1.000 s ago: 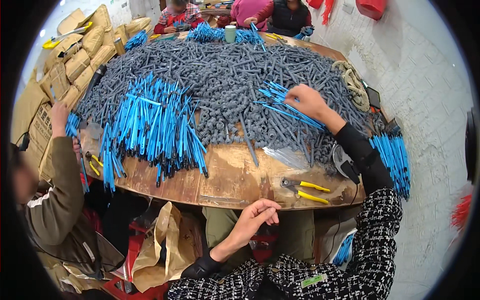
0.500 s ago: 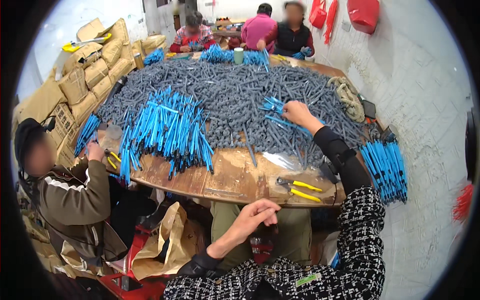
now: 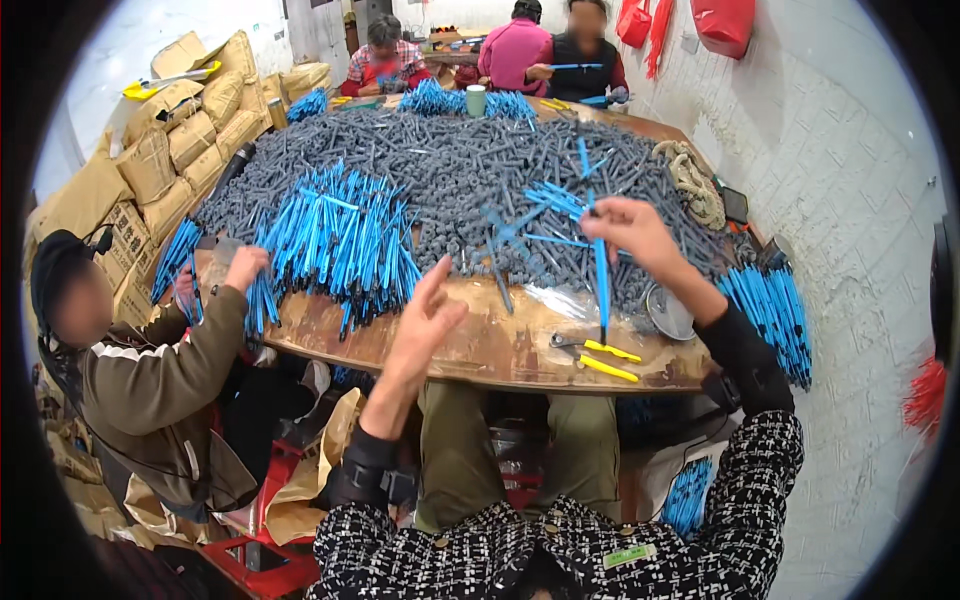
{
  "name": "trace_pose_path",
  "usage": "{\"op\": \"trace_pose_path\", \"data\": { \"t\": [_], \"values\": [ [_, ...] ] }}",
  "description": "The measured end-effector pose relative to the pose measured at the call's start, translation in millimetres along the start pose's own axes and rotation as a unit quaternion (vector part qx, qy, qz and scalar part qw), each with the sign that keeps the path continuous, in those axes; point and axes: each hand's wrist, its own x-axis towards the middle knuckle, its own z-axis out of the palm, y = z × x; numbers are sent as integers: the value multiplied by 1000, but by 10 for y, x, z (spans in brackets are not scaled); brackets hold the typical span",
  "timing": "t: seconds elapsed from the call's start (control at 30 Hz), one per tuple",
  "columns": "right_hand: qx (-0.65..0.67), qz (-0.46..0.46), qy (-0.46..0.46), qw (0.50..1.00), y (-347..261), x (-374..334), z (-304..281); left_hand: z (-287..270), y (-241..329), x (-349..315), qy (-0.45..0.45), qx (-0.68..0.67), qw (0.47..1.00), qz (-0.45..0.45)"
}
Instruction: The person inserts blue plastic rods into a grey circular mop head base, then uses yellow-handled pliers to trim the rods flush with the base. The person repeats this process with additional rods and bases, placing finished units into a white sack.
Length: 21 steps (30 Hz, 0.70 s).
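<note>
In my right hand [image 3: 630,235], pinched fingers hold a long slim blue strip [image 3: 602,285] with a black end. It hangs almost upright over the right side of the table. Beside that hand, several more blue strips [image 3: 555,198] lie across the grey pile. My left hand [image 3: 428,330] is raised above the table's near edge, its index finger stretched out and nothing visible in it. Pliers with yellow handles [image 3: 610,375] rest on the wood below the held strip. A faint blue smear [image 3: 515,240] over the grey parts is too blurred to name.
Small grey plastic parts [image 3: 460,165] cover much of the wooden table [image 3: 470,345]. A large heap of blue strips [image 3: 345,240] lies left of centre, another bundle [image 3: 770,315] at the right edge. A co-worker [image 3: 160,380] sits at left; others sit at the far end.
My right hand has lifted a blue strip from the pile and come nearer to me. My left hand has risen from my lap, up and to the left, with its index finger extended.
</note>
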Motion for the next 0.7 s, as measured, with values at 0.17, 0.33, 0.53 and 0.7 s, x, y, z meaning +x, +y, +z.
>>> {"op": "trace_pose_path", "data": {
  "t": [0.17, 0.33, 0.53, 0.7],
  "values": [
    [96, 72, -48, 992, 144, -455, 605, 32, 225, 21, -237, -37, 968, -73],
    [173, 108, -104, 973, 365, -532, 1074, 564, -146, 74, -42, -104, 991, -75],
    [-159, -67, -166, 971, 768, 45, 504, 540, -617, 391, 69, -292, 943, -145],
    [-485, -180, 136, 845, 1541, 1117, -340, 440, -886, 510, -45, -417, 875, -242]
  ]
}}
